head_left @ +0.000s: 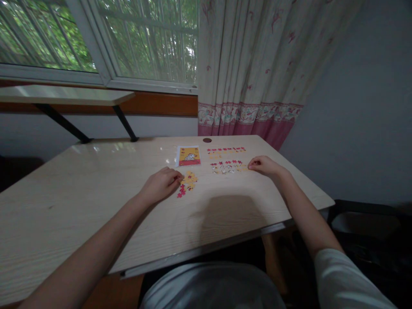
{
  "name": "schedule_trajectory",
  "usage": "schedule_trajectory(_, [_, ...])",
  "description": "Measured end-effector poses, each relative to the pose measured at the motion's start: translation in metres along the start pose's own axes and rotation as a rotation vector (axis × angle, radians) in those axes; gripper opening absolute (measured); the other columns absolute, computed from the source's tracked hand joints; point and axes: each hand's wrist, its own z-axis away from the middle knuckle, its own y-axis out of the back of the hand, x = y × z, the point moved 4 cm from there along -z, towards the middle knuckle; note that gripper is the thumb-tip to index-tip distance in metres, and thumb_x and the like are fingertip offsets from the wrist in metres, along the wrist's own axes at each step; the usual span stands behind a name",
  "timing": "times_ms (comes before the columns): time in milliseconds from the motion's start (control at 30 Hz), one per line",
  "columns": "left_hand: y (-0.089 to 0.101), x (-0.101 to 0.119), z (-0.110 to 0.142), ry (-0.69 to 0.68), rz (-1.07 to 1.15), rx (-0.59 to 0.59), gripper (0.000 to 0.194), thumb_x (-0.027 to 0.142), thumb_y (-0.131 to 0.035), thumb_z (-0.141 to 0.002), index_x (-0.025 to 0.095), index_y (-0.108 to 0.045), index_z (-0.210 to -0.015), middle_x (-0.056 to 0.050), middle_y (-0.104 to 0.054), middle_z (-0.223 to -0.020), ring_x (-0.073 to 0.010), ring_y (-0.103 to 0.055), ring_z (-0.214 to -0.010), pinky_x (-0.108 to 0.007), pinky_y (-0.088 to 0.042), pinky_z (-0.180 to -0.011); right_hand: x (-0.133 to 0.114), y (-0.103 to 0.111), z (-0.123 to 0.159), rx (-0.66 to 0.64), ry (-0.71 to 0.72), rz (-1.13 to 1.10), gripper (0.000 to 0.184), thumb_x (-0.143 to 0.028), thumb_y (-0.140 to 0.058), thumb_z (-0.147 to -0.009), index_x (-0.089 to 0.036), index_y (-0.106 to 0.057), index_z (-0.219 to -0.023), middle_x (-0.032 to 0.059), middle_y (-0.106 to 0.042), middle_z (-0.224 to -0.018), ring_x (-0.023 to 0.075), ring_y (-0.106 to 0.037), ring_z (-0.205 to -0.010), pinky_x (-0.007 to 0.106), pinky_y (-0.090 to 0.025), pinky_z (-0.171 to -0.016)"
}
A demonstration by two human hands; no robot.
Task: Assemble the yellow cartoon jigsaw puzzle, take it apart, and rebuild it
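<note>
My left hand (161, 183) rests on the wooden table (96, 201), fingers curled, its fingertips touching a small cluster of yellow and red jigsaw pieces (187, 182). My right hand (264, 165) lies further right, fingers pinched at the right end of a row of loose puzzle pieces (227, 167). Whether a piece is between those fingers is too small to make out. A second row of red and yellow pieces (225, 151) lies behind it. A small reference picture card (189, 155) sits beside these rows.
The table has a round cable hole (207, 140) near its back edge. A wall shelf on black brackets (64, 96) hangs under the window at left. A pink-hemmed curtain (251, 86) hangs behind the table. A dark chair (363, 223) stands at right.
</note>
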Motion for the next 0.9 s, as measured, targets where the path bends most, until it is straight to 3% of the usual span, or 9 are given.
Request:
schedule_trajectory(100, [0.0,0.0,0.0,-0.002,0.005,0.0,0.028,0.032,-0.04,-0.085,0.018,-0.064,-0.091,-0.008,-0.066,-0.086,-0.0219,-0.057,-0.085,-0.032,-0.044,-0.073,0.004,0.002,0.002,-0.062,-0.026,0.009,0.027,-0.036,-0.06,-0.071,-0.012,-0.068,-0.079,0.0023,-0.06,-0.062,0.0096,-0.047,-0.053,0.022,-0.035,-0.051])
schedule_trajectory(267, [0.0,-0.001,0.0,0.013,0.015,0.007,0.027,0.033,-0.041,-0.085,0.019,-0.064,-0.09,-0.008,-0.066,-0.086,-0.0216,-0.057,-0.085,-0.031,-0.043,-0.072,0.007,0.001,-0.001,-0.019,-0.013,0.056,0.025,-0.035,-0.059,-0.073,-0.012,-0.068,-0.079,0.0023,-0.062,-0.065,0.0103,-0.049,-0.056,0.022,-0.036,-0.053])
schedule_trajectory(467, [0.001,0.001,0.001,-0.003,0.03,0.0,0.029,0.034,-0.04,-0.085,0.018,-0.065,-0.09,-0.008,-0.067,-0.087,-0.0221,-0.057,-0.085,-0.032,-0.044,-0.073,-0.034,-0.013,-0.002,0.176,0.153,0.136,0.023,-0.032,-0.057,-0.078,-0.014,-0.069,-0.083,0.0048,-0.062,-0.074,0.0124,-0.052,-0.065,0.023,-0.038,-0.061])
schedule_trajectory(633, [0.001,0.0,0.001,-0.002,0.013,-0.002,0.029,0.033,-0.041,-0.085,0.018,-0.064,-0.09,-0.008,-0.066,-0.085,-0.0214,-0.056,-0.084,-0.032,-0.044,-0.072,-0.069,-0.04,-0.006,0.123,0.331,0.2,0.017,-0.028,-0.057,-0.081,-0.017,-0.069,-0.083,0.0053,-0.061,-0.078,0.0133,-0.054,-0.072,0.024,-0.039,-0.068])
schedule_trajectory(900, [0.0,0.0,0.0,0.0,0.017,0.0,0.027,0.032,-0.041,-0.085,0.018,-0.064,-0.089,-0.008,-0.066,-0.084,-0.0216,-0.056,-0.083,-0.032,-0.044,-0.072,-0.063,-0.046,-0.01,0.074,0.352,0.221,0.017,-0.025,-0.054,-0.084,-0.018,-0.069,-0.088,0.0055,-0.062,-0.081,0.0137,-0.056,-0.075,0.023,-0.04,-0.069])
